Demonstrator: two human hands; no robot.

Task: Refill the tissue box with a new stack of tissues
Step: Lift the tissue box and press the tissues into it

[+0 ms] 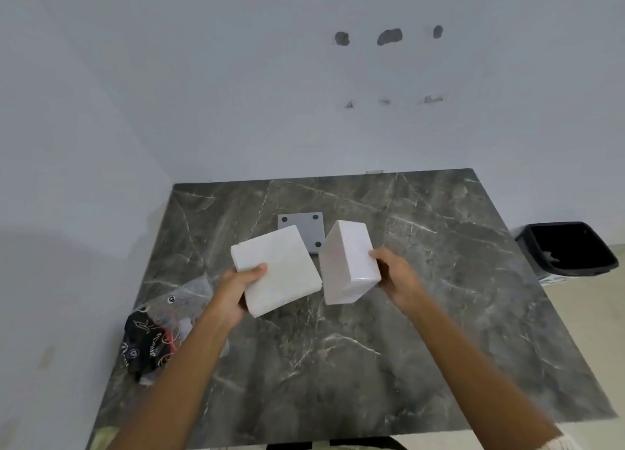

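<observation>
tissue stack (275, 273) gripped in left hand (233, 292), tissue box (348, 263) gripped in right hand (397, 277)

No text, brand or number can be read anywhere. The one item bearing print is the crumpled plastic wrapper (162, 331) at the lower left of the frame: its black part carries pale cursive lettering and small round emblems, but the script is too creased and blurred to make out any word. The white blocks at the centre of the frame show plain faces with no label or mark.
</observation>
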